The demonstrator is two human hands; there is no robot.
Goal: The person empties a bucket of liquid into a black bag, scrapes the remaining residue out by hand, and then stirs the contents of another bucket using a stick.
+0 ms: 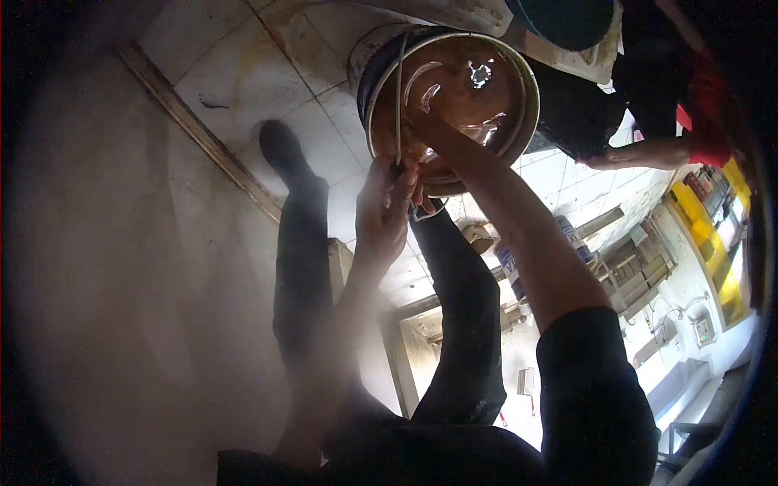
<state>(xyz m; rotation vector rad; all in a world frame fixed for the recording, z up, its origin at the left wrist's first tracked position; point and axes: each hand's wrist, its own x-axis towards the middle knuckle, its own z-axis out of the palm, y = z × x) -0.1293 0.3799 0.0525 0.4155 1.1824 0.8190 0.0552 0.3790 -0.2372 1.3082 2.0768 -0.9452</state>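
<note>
A round bucket (pixel 531 97) holds glossy reddish-brown liquid (pixel 462 89) that reflects the light. Its thin wire handle (pixel 399 105) crosses the near left part of the opening. My left hand (pixel 385 215) is closed around the handle's lower end, beside the bucket's rim. Into the liquid reaches my right hand (pixel 425 130), dipped past the fingers, so what they do or hold below the surface is hidden.
A co-worker's hand (pixel 648 154) with a red sleeve is right of the bucket. Near the top edge is another dark container (pixel 563 20). Labelled cans (pixel 510 271) stand beyond my right forearm. White tiles (pixel 235 73) cover the floor, and my legs are below the bucket.
</note>
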